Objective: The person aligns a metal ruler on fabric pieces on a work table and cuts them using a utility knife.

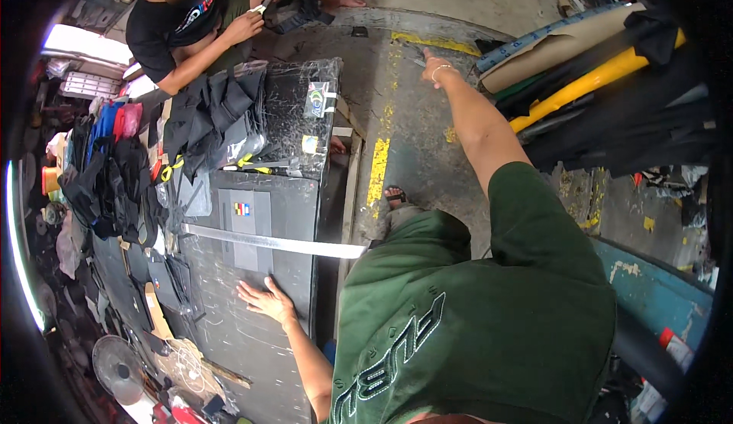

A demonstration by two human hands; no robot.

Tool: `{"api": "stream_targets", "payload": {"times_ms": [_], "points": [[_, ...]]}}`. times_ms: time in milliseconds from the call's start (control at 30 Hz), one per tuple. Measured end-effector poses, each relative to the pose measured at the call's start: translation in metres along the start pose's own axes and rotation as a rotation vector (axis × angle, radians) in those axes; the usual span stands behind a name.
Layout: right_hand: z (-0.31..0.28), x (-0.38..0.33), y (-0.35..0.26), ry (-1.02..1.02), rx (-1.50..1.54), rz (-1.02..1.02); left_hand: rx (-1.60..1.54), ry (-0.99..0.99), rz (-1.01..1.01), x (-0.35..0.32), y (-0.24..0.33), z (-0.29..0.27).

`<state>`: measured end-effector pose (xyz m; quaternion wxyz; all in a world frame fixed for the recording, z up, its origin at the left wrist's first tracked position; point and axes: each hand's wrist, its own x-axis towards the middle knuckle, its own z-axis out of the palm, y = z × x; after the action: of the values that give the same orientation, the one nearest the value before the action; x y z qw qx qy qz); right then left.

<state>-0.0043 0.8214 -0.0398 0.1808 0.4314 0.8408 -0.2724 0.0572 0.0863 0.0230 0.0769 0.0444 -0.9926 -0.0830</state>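
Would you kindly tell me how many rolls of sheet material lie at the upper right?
3 show clearly: a tan roll, a yellow roll below it, a black roll lowest. Dark cloth may hide more.

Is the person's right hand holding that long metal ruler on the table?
No. The right hand is stretched out over the concrete floor, while the metal ruler lies on the dark table near the flat left hand.

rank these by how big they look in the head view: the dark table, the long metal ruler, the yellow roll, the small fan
1. dark table
2. yellow roll
3. long metal ruler, thinner though about as long
4. small fan, near the bent rim, so unsure
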Motion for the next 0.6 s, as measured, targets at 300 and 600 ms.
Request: {"api": "stream_targets", "payload": {"times_ms": [300, 600], "points": [[-0.012, 0.013, 0.012, 0.050, 0.136, -0.032, -0.071, -0.047, 0.016, -0.009, 0.018, -0.007], [-0.018, -0.001, 0.014, 0.031, 0.106, 0.038, -0.156, -0.041, 0.115, 0.022, 0.014, -0.012]]}}
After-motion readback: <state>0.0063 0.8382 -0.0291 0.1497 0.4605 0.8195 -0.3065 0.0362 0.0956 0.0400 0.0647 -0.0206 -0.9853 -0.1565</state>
